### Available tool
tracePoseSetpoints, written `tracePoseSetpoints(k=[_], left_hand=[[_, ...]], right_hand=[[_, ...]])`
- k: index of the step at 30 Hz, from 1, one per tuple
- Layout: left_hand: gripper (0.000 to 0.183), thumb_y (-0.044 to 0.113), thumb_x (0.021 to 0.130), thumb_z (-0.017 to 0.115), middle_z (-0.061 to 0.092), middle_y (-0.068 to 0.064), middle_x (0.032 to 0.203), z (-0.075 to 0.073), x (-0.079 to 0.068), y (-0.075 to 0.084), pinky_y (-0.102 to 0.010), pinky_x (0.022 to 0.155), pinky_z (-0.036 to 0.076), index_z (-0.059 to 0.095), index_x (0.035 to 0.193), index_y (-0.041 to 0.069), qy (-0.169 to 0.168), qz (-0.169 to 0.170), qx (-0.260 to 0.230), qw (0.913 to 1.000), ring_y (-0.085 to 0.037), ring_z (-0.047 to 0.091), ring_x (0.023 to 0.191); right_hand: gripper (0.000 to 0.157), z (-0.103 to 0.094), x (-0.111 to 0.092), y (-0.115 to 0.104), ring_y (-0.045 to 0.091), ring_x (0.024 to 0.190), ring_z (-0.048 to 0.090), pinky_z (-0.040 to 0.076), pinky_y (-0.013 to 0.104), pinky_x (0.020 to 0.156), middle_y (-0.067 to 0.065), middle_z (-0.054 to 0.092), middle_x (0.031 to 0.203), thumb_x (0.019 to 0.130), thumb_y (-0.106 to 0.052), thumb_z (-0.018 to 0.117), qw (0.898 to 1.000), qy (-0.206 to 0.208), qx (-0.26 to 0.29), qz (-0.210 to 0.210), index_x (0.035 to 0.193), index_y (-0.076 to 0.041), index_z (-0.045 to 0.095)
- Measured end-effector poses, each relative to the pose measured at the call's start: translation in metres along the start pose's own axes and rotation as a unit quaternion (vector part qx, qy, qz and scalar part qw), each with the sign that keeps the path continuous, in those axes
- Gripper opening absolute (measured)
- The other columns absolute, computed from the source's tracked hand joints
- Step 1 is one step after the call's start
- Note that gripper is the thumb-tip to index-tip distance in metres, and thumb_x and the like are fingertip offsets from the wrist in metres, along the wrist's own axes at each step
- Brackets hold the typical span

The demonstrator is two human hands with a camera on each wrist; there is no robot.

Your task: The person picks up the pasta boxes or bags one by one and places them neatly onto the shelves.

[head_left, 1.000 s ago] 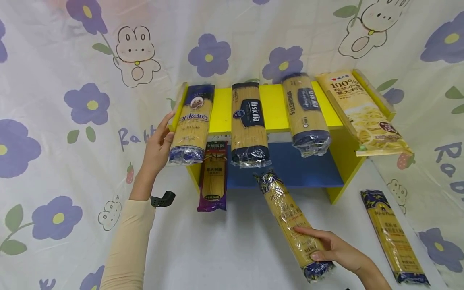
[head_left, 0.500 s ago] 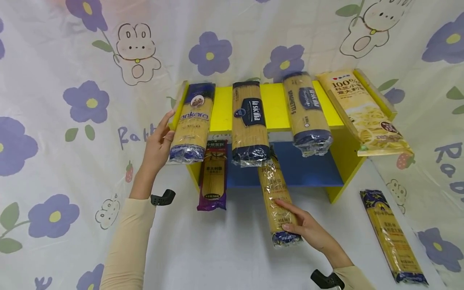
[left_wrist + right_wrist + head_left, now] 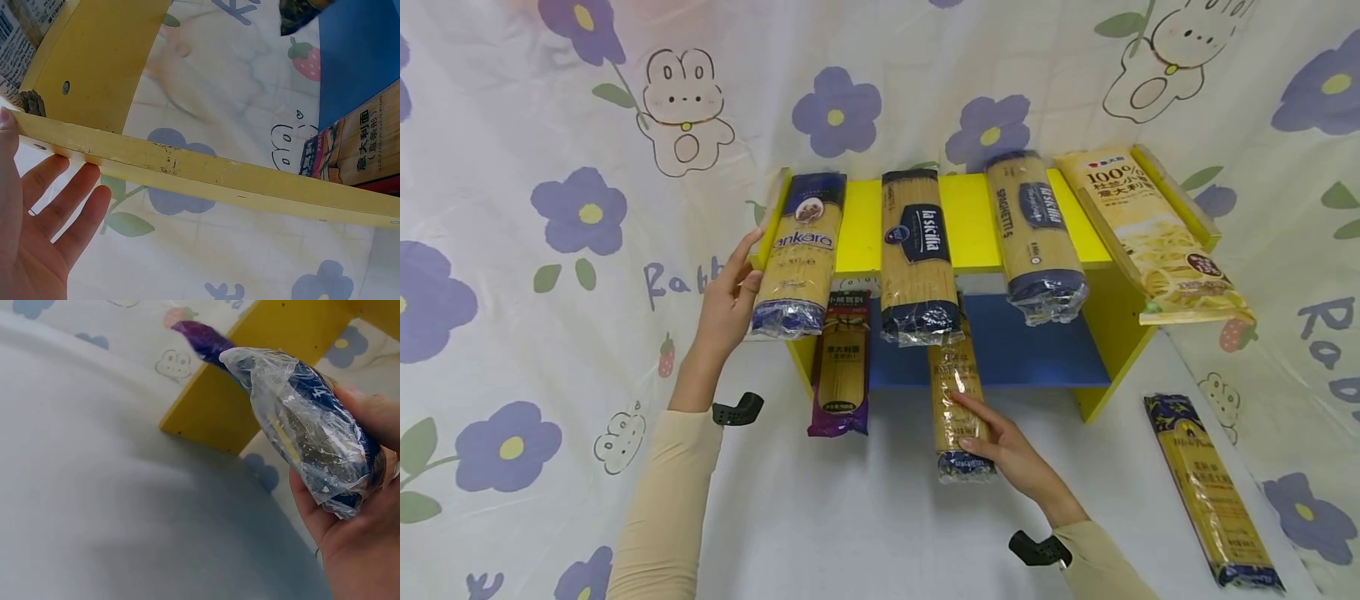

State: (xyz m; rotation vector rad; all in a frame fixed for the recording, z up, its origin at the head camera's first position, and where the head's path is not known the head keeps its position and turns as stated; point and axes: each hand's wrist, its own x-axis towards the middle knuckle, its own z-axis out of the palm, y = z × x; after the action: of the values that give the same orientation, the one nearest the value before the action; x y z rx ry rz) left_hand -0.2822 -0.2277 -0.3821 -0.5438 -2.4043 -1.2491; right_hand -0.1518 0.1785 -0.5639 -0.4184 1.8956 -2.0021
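Observation:
My right hand grips the near end of a spaghetti pack with blue ends. Its far end reaches over the blue lower board of a yellow shelf and is hidden behind the upper packs. The right wrist view shows the clear crinkled wrapper end between thumb and fingers. My left hand holds the shelf's left side panel, fingers on its outer face, as the left wrist view shows along the yellow panel edge. A purple-wrapped pasta pack lies at the left of the lower board.
On the upper board lie an Ankara pack, two La Sicilia packs, one in the middle and one farther right, and a cream noodle bag. Another blue-ended spaghetti pack lies on the white surface at right.
My right hand has carried the spaghetti pack left and forward, its far end passing beneath the middle upper pack onto the lower level. The pack has straightened. My left hand stays in place.

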Motion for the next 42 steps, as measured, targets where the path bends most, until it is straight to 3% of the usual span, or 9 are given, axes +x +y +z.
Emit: tracePoseSetpoints(k=[5,9,12,16,19,23,32,42], left_hand=[[0.054,0.049,0.101,0.045,0.06,-0.018,0.139,0.001,0.0,-0.001,-0.056,0.092,0.055,0.03,0.153,0.045,-0.002,0.004,-0.004,1.0,-0.037,0.066,0.114],[0.054,0.049,0.101,0.045,0.06,-0.018,0.139,0.001,0.0,0.001,-0.056,0.09,0.056,0.03,0.153,0.045,-0.001,0.004,-0.002,1.0,-0.037,0.066,0.111],[0.054,0.05,0.1,0.044,0.06,-0.017,0.139,0.0,-0.001,0.001,-0.056,0.089,0.056,0.03,0.152,0.046,0.003,0.003,0.001,1.0,-0.037,0.067,0.11],[0.054,0.05,0.1,0.044,0.061,-0.018,0.137,0.001,0.0,0.0,-0.056,0.09,0.056,0.03,0.152,0.046,-0.001,0.003,0.0,1.0,-0.037,0.067,0.11],[0.054,0.05,0.1,0.045,0.062,-0.019,0.136,0.001,0.0,-0.001,-0.056,0.089,0.056,0.03,0.153,0.045,0.0,0.006,0.001,1.0,-0.037,0.067,0.109],[0.055,0.05,0.1,0.044,0.062,-0.02,0.136,0.0,0.0,-0.002,-0.056,0.088,0.056,0.031,0.153,0.044,0.007,0.012,0.005,0.9999,-0.038,0.067,0.109],[0.054,0.048,0.101,0.045,0.06,-0.018,0.139,0.0,-0.001,-0.002,-0.056,0.09,0.056,0.03,0.153,0.046,0.003,0.006,0.001,1.0,-0.038,0.066,0.114],[0.055,0.049,0.101,0.045,0.058,-0.018,0.142,0.001,0.0,-0.003,-0.057,0.092,0.055,0.029,0.153,0.045,0.001,0.0,0.001,1.0,-0.039,0.064,0.118]], right_hand=[[0.068,-0.003,0.005,0.012,0.008,0.14,0.038,0.046,0.02,0.103,0.011,0.015,0.167,0.1,-0.014,0.058,1.0,-0.002,0.001,-0.001,0.159,-0.022,0.025],[0.064,-0.003,0.005,0.01,0.026,0.154,0.017,0.033,0.047,0.119,0.002,0.018,0.167,0.101,-0.021,0.057,0.999,0.006,-0.042,0.011,0.157,-0.032,0.027],[0.063,-0.002,0.004,0.007,0.036,0.153,0.018,0.03,0.058,0.117,0.002,0.022,0.166,0.101,-0.026,0.058,0.997,0.014,-0.079,0.014,0.156,-0.036,0.029],[0.07,0.003,-0.005,0.007,0.039,0.145,0.034,0.047,0.038,0.106,0.006,0.023,0.165,0.098,-0.024,0.063,0.994,0.026,-0.099,0.029,0.156,-0.036,0.027],[0.085,0.007,-0.015,0.01,0.042,0.14,0.04,0.05,0.029,0.097,0.014,0.019,0.164,0.091,-0.021,0.072,0.992,0.029,-0.112,0.044,0.158,-0.035,0.022],[0.096,0.01,-0.022,0.016,0.042,0.133,0.045,0.05,0.033,0.093,0.018,0.023,0.158,0.083,-0.022,0.08,0.988,0.045,-0.143,0.046,0.157,-0.038,0.021],[0.086,0.012,-0.01,0.019,0.029,0.115,0.055,0.052,0.026,0.083,0.015,0.041,0.148,0.084,-0.028,0.079,0.975,0.104,-0.195,0.031,0.154,-0.041,0.031],[0.083,-0.003,0.013,0.011,0.029,0.112,0.056,0.052,0.029,0.083,0.018,0.041,0.151,0.086,-0.032,0.076,0.972,0.091,-0.214,0.036,0.154,-0.041,0.029]])
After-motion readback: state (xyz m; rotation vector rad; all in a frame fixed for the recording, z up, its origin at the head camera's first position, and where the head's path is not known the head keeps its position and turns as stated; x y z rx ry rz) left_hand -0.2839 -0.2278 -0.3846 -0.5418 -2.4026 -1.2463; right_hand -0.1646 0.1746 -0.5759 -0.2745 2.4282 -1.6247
